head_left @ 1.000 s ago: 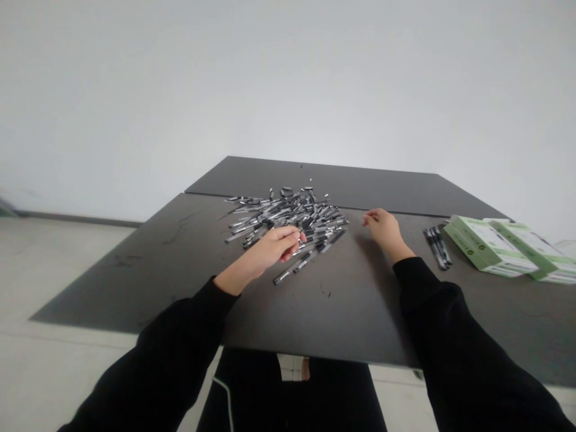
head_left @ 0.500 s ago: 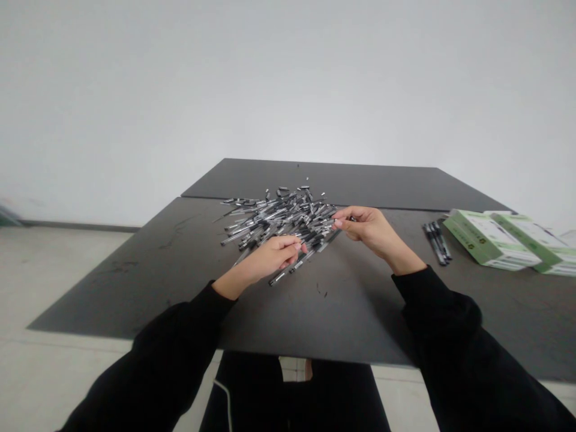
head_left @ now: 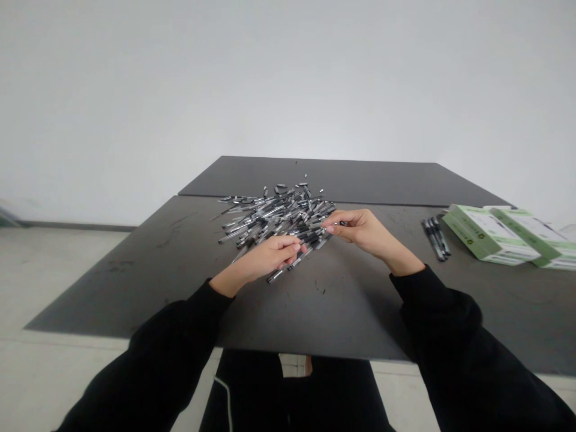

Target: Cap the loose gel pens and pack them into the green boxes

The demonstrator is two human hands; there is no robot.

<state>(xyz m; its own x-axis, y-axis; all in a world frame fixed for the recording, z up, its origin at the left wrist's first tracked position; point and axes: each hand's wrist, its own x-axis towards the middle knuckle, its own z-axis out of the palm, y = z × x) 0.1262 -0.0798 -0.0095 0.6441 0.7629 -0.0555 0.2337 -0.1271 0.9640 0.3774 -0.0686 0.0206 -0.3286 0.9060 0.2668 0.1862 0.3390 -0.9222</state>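
Observation:
A loose pile of clear and black pen parts (head_left: pixel 256 219) lies in the middle of the dark table. At the pile's near edge, my left hand (head_left: pixel 279 253) is closed, thumb against the curled fingers; what it grips is mostly hidden. To its right, my right hand (head_left: pixel 355 231) pinches a thin pen part between thumb and forefinger, and a dark end of it shows by the fingers. The right fingertips point toward the left hand, with a small gap between the two hands.
A few assembled-looking pens (head_left: pixel 435 238) lie side by side at the right. Beyond them stand two green and white boxes (head_left: pixel 490 235). Small dark caps (head_left: pixel 281 187) are scattered behind the pile. The table (head_left: pixel 288 324) meets a second dark table before a white wall.
My right hand has moved a little to the left, toward my left hand, with the thin pen part in it. The left hand has kept its place.

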